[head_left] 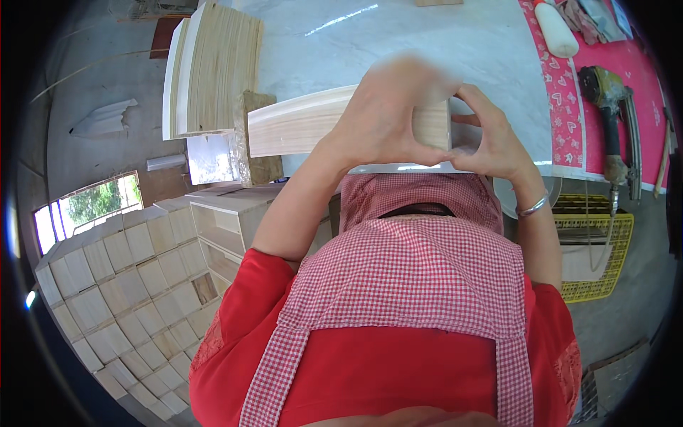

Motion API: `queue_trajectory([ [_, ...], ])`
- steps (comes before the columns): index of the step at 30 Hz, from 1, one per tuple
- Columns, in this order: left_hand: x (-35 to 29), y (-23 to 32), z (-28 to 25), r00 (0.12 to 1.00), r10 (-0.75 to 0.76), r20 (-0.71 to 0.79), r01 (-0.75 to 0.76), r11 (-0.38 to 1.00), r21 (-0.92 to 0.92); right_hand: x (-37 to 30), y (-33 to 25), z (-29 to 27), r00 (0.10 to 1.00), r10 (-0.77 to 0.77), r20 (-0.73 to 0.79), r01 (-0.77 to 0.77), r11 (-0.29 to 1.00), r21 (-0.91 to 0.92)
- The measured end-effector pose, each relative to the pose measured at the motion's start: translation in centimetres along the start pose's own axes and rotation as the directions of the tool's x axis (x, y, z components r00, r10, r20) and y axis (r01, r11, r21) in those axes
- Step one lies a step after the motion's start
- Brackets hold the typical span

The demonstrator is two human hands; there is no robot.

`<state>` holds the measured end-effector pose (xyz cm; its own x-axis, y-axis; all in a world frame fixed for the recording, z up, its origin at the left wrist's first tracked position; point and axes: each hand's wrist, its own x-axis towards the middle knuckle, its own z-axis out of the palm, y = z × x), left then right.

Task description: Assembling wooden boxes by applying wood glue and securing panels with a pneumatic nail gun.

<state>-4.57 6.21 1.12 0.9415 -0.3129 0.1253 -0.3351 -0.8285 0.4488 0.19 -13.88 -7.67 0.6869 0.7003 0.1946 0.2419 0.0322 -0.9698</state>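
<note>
Left hand clamped across the pale wooden board near its right end, thumb at the near edge, fingertips partly blurred. Right hand curled around that same end, thumb close to left thumb at the near corner; can't tell if it's pinching or just touching. Board lies across the table in front of the apron, left end by a wooden block, stack of boards beyond. Nail gun off right on pink cloth. Step looks like steadying or lining up the board end; next move probably calls for even pressure from both hands, corner kept flush.
</note>
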Motion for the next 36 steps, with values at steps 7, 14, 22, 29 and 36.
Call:
queue_trajectory([
  [7, 0.0, -0.2, 0.1, 1.000, 0.001, 0.006, -0.001, 1.000, 0.007, 0.1, -0.3, -0.1, 0.999, 0.031, 0.013, -0.031, 0.999, -0.013],
  [14, 0.1, 0.1, 0.2, 1.000, -0.025, 0.011, 0.024, 1.000, 0.014, 0.1, -0.1, -0.2, 0.998, 0.044, 0.034, -0.044, 0.999, 0.002],
  [22, -0.1, -0.3, 0.0, 1.000, 0.022, -0.001, -0.022, 1.000, -0.002, -0.1, -0.3, 0.1, 0.999, 0.046, 0.004, -0.046, 0.999, -0.008],
  [29, -0.1, -0.3, 0.1, 1.000, 0.016, 0.015, -0.016, 0.999, 0.028, -0.6, -1.5, 0.7, 0.987, -0.156, -0.049, 0.146, 0.976, -0.162],
  [36, -0.1, -0.1, 0.3, 1.000, 0.018, -0.005, -0.018, 1.000, 0.024, -2.4, -3.8, 2.3, 0.990, -0.111, -0.084, 0.097, 0.983, -0.153],
])
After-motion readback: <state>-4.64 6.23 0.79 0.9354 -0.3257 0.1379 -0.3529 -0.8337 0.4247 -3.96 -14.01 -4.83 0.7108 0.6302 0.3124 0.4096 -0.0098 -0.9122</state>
